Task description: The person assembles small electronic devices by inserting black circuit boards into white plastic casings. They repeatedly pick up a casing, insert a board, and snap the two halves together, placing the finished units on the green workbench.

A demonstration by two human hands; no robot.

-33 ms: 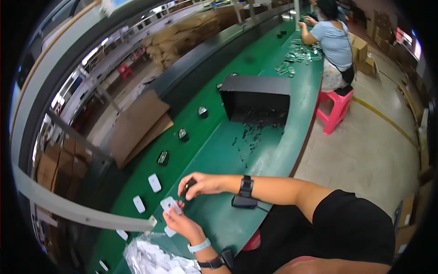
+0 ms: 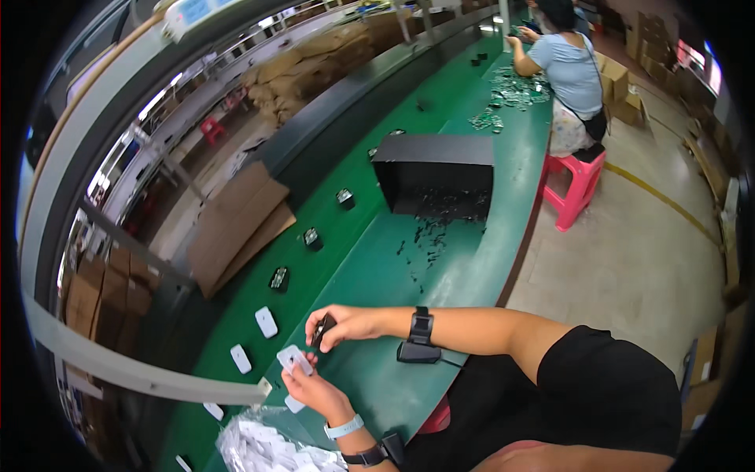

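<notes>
My left hand (image 2: 311, 387) pinches a small white plastic cover (image 2: 292, 358) with a dark mark or hole near its middle. Just above and to its right, my right hand (image 2: 346, 325) holds a small black boxy part (image 2: 322, 331), slightly apart from the cover. The far side of that part is covered by my fingers. Beside my left wrist, another white cover (image 2: 293, 403) lies on the green bench. A clear plastic bag (image 2: 259, 444) filled with white covers sits below my left hand.
The green belt (image 2: 314, 271) carries white covers (image 2: 266, 322) and black housings (image 2: 279, 278). A tipped black bin (image 2: 432, 147) spills small black pieces (image 2: 431, 244). A grey metal bar (image 2: 149, 374) crosses at left. Farther along, a person (image 2: 570, 71) sits by green circuit boards (image 2: 519, 88).
The view has shifted slightly. Both hands keep their hold on the white cover and the black part, with hardly any movement.
</notes>
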